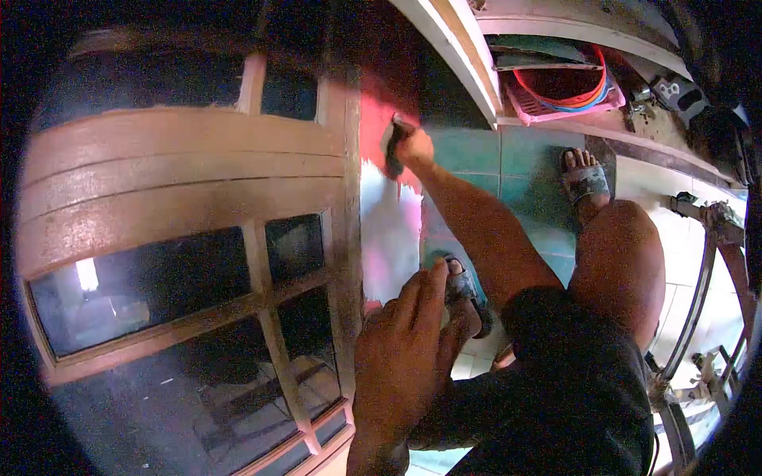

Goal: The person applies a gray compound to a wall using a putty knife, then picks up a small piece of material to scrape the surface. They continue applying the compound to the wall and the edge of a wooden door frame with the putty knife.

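Note:
My right hand (417, 148) is closed around a wide, dark, brush-like tool (393, 151). Blur and shade hide the tool's exact kind. It is held against a narrow strip of wall (390, 234), red in its upper part and white with pink smudges lower down, with a ragged edge between the colours. Nearer the camera, my left hand (405, 341) is raised with its fingers stretched out and nothing visible in it. Its back faces me, and it covers the lower end of the strip.
A wooden door or window frame (182, 151) with glass panes fills the left side. At the upper right, a pink basket (548, 111) holds round red and blue rims beneath a ledge. Green tiles (524, 155) lie around my sandaled feet, and a metal frame (690, 309) stands at right.

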A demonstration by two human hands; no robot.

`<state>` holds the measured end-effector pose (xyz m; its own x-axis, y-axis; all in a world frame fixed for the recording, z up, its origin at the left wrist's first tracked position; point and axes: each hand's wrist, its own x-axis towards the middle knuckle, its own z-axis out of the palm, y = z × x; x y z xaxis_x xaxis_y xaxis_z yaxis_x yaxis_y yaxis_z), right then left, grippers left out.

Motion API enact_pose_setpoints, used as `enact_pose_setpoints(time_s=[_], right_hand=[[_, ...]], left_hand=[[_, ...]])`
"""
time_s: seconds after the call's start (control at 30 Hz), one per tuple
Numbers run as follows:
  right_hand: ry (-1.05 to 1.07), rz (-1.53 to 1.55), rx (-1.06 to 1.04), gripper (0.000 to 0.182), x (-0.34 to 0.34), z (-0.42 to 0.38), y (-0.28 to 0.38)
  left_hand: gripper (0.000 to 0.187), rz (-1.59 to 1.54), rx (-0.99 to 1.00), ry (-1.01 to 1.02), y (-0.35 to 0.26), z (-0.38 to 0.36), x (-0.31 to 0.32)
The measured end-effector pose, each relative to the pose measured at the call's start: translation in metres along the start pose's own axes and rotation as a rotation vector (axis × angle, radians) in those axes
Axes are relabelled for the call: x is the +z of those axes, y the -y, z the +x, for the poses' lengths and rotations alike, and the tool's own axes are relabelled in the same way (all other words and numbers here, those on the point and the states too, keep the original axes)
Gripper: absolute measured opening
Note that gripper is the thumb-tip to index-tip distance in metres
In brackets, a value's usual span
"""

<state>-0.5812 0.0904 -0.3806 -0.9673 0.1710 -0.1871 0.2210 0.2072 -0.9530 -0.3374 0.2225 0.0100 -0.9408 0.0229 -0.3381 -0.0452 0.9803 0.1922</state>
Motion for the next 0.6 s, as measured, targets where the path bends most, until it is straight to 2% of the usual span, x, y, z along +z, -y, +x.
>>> enact_pose_setpoints(time_s=[0.07,0.1,0.17,0.2,0.27,0.3,0.37,0.5,0.57,0.6], right_hand=[[0.009,-0.195,-0.173,0.013,0.011,-0.005,-0.003],[0.0,-0.198,-0.183,0.013,-0.008,-0.021,0.011],[0.126,-0.002,-0.198,0.012,-0.044,-0.044,0.028],[0.116,-0.009,-0.202,0.012,-0.051,-0.042,0.026],[0.189,-0.03,-0.162,0.014,-0.058,-0.05,0.009],[0.195,-0.025,-0.162,0.014,-0.055,-0.043,0.005],[-0.03,0.122,0.052,0.018,-0.05,-0.023,-0.005],[-0.028,0.096,0.106,0.018,-0.024,0.019,-0.007],[0.21,-0.233,0.06,0.022,0.009,0.03,-0.027],[0.102,-0.232,-0.012,0.026,0.001,0.009,-0.014]], left_hand=[[0.05,-0.028,-0.005,-0.046,-0.002,-0.001,-0.004],[0.05,-0.031,0.003,-0.056,0.0,0.004,-0.002],[0.045,0.03,-0.006,0.147,0.01,0.023,0.009],[0.045,0.026,0.005,0.144,0.014,0.031,0.015],[0.045,0.131,-0.129,0.464,0.02,0.036,0.034],[0.045,0.133,-0.138,0.464,0.028,0.036,0.047],[0.048,0.086,0.056,0.325,0.04,0.027,0.073],[0.046,0.147,0.035,0.464,0.04,0.034,0.079],[0.042,0.171,0.076,0.356,0.04,0.033,0.082],[0.042,0.168,0.077,0.362,0.039,0.034,0.082]])
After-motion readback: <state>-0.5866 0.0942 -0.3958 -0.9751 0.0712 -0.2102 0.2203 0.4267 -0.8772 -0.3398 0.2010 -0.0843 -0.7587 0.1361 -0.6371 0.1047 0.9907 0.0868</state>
